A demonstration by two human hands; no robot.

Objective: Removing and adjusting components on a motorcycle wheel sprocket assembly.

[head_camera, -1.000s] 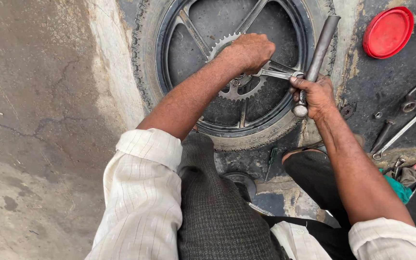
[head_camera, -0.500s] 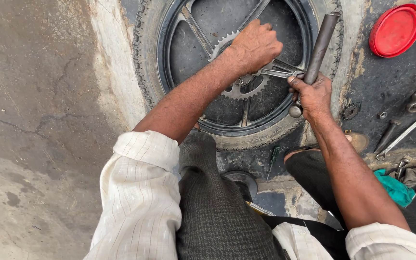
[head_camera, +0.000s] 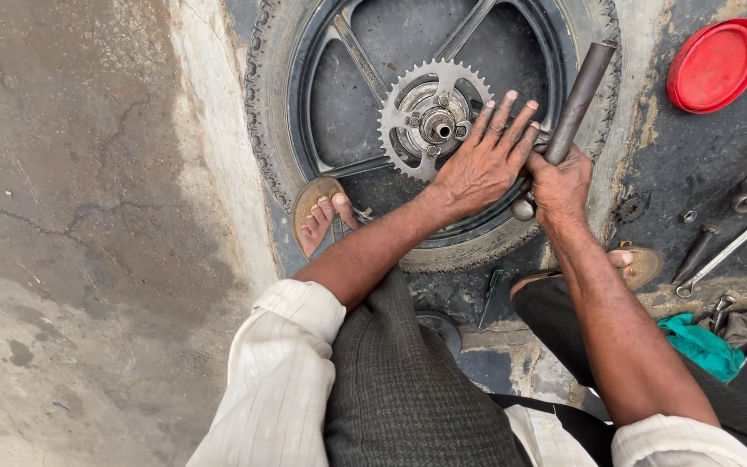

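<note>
- Fingers point(head_camera: 501, 117) of the left hand point(head_camera: 486, 160) are spread apart, lying flat over the wheel hub at upper centre of the frame.
- The right hand point(head_camera: 559, 186) is clamped around one metal pipe point(head_camera: 579, 97), angled toward the upper right.
- One wheel point(head_camera: 270, 104) lies flat, carrying one toothed sprocket point(head_camera: 408, 108).
- One red lid point(head_camera: 713, 65) is at the upper right.
- Two sandalled feet are visible: left foot point(head_camera: 322, 220), right foot point(head_camera: 633, 262).

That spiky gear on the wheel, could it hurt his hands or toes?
Maybe. The left hand lies flat right beside the toothed gear, so a slip could scrape its fingers. The right hand grips a metal pipe; if that jerks loose, knuckles might hit the wheel. Bare toes rest against the tyre, where they could get pinched.
</note>
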